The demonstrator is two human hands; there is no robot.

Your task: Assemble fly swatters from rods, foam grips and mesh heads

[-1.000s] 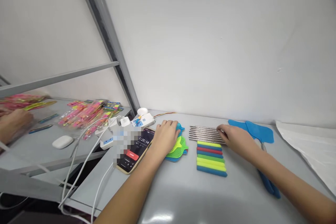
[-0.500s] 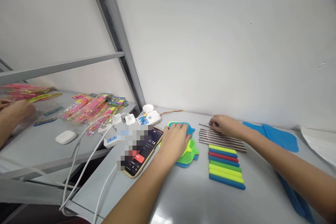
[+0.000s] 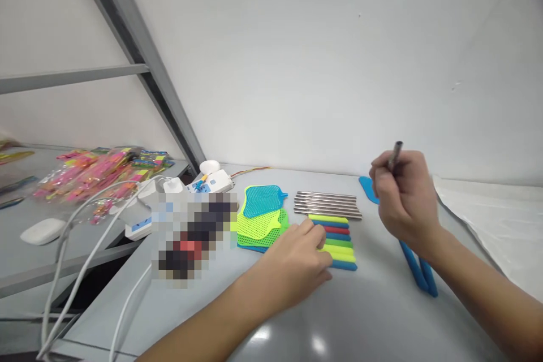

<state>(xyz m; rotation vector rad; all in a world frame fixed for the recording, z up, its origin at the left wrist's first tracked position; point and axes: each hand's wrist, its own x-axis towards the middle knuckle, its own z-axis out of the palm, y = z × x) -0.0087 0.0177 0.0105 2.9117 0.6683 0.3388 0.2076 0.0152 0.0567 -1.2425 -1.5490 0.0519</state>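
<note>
The main change is on the right: the right hand is no longer down at the row but is raised clear of the table, fist closed around a metal rod, one end of which sticks up past the thumb and fingers. The other metal rods lie side by side between the two hands, a little beyond them, so one rod is now apart from its row and in the grip.

The left hand is off the mesh heads and now sits over the near ends of the coloured tubes, fingers loosely curled. Whether it pinches a tube I cannot tell, since the fingers hide that end of the stack. The tubes extend from under its fingertips toward the right hand, just on the near side of the rods. The mesh heads now show uncovered, overlapping in teal, yellow and green, just beyond and left of the left hand.

For the work, this means that a rod is lifted while the other hand is at the tubes: both kinds of part are engaged at once, and the mesh heads are left alone. Two blue handles lie below the right hand, and a white sheet spreads to its right.
</note>
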